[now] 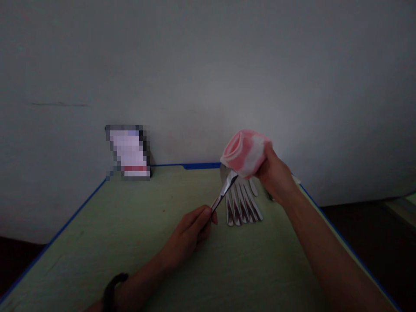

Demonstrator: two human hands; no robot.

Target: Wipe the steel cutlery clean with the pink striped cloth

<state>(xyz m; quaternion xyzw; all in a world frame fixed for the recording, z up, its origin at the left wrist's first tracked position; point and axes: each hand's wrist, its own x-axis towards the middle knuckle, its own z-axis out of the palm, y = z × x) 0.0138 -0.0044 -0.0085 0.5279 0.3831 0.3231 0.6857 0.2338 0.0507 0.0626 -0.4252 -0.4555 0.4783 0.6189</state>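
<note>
My left hand (191,229) is closed around the lower end of a shiny metal table knife (224,190), which slants up and to the right. The knife's upper end meets a folded pink and white cloth (248,151), which hides its tip. Gripping that cloth from the right side is my right hand (274,173), its fingers mostly hidden behind the fabric. Under and behind the cloth, several metal pieces of cutlery (243,208) lie side by side on the table, handles toward me. Their far ends are partly covered from view.
A pale green table (130,242) with blue edging stands against a grey wall (195,78). At the back left, a phone-like device with a blurred screen (130,151) leans on the wall. A small dark object (269,195) lies partly hidden beside my right wrist.
</note>
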